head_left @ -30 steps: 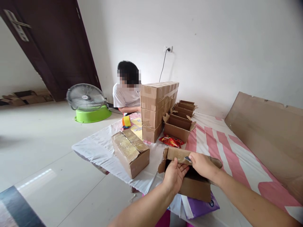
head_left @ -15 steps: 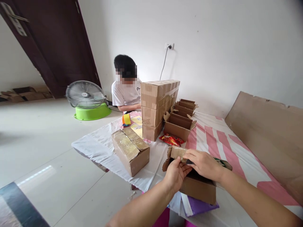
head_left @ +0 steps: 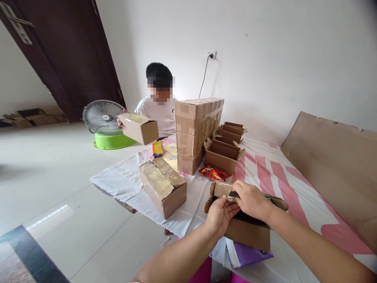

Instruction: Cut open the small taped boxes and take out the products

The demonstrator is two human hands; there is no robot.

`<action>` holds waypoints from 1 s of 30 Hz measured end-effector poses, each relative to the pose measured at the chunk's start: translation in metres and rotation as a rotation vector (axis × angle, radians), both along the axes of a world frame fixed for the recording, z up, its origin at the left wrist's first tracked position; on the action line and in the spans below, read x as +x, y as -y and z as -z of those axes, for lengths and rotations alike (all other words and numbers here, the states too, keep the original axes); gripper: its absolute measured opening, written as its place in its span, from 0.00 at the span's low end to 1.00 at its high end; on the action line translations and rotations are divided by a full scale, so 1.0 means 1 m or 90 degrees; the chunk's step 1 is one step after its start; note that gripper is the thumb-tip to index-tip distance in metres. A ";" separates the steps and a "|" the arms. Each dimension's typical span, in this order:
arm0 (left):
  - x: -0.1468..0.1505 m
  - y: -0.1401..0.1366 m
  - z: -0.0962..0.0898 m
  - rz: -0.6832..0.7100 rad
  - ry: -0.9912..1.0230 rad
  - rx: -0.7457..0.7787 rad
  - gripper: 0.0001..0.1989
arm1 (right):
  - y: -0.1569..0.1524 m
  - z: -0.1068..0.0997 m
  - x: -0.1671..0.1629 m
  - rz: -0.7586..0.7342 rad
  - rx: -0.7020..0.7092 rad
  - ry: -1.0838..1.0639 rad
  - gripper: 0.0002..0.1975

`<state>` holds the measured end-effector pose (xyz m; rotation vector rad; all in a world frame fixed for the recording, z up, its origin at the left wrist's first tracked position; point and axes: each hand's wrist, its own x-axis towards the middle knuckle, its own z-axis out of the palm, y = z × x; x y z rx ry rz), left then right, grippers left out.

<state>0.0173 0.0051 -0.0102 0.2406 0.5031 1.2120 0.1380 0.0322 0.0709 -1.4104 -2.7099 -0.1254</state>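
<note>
In front of me stands an open cardboard box (head_left: 250, 234). My left hand (head_left: 222, 214) pinches the edge of its taped flap (head_left: 220, 190), thumb on top and fingers underneath. My right hand (head_left: 250, 198) is closed at that same flap, with a small flat black piece (head_left: 234, 194) showing at its fingertips; its kind cannot be made out. Something green and dark (head_left: 273, 199) lies at the box's right end, partly hidden by my right wrist. The box interior is mostly covered by my hands.
A taped cardboard box (head_left: 163, 188) sits to the left. Stacked boxes (head_left: 190, 135), open boxes (head_left: 224, 155) and a red packet (head_left: 213, 172) stand beyond. A purple packet (head_left: 250, 256) lies below. Across the table, a person (head_left: 156, 108) holds another box (head_left: 138, 125). A fan (head_left: 104, 117) stands behind.
The person opposite has lifted a box into view on the left. My right hand has shifted slightly, and more of the black piece shows. My left hand stays on the flap.
</note>
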 end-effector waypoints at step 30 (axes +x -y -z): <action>0.002 -0.006 -0.005 -0.009 -0.124 0.018 0.12 | 0.005 -0.005 0.012 0.078 -0.100 -0.173 0.10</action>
